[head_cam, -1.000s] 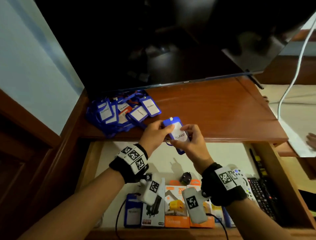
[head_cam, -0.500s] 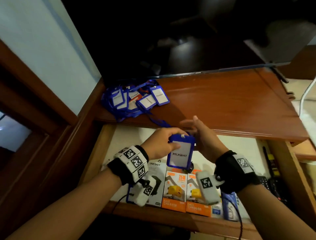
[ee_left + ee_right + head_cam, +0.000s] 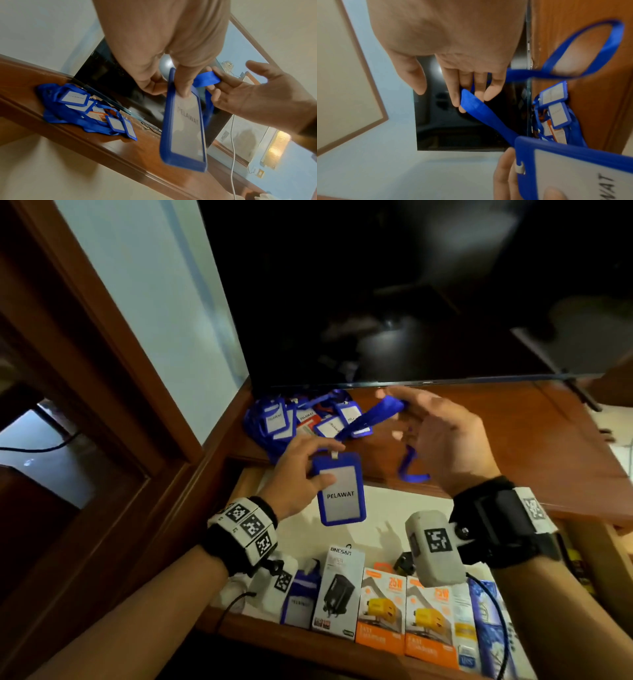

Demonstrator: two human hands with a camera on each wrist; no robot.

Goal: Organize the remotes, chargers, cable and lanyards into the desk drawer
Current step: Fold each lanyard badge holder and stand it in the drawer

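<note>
Since the earlier frame the right hand (image 3: pixel 445 440) had left the badge holder (image 3: pixel 340 491) and risen toward the television (image 3: pixel 411 292), drawing the blue strap (image 3: pixel 371 419) out with it. Beneath the television the desk (image 3: pixel 496 440) still carried the pile of lanyards (image 3: pixel 301 419) at its left end, so that group remained unsorted. Below the desk edge the open drawer (image 3: pixel 376 522) already held a row of charger boxes (image 3: pixel 383 607) along its front, with one badge holder (image 3: pixel 298 601) at the row's left; the remotes were scarcely visible at this moment. Above the drawer, the left hand (image 3: pixel 294 474) pinched the top of the badge holder marked PELAWAT, which hung upright. The right fingers (image 3: pixel 453 94) were nearly straight, the strap caught between them.
</note>
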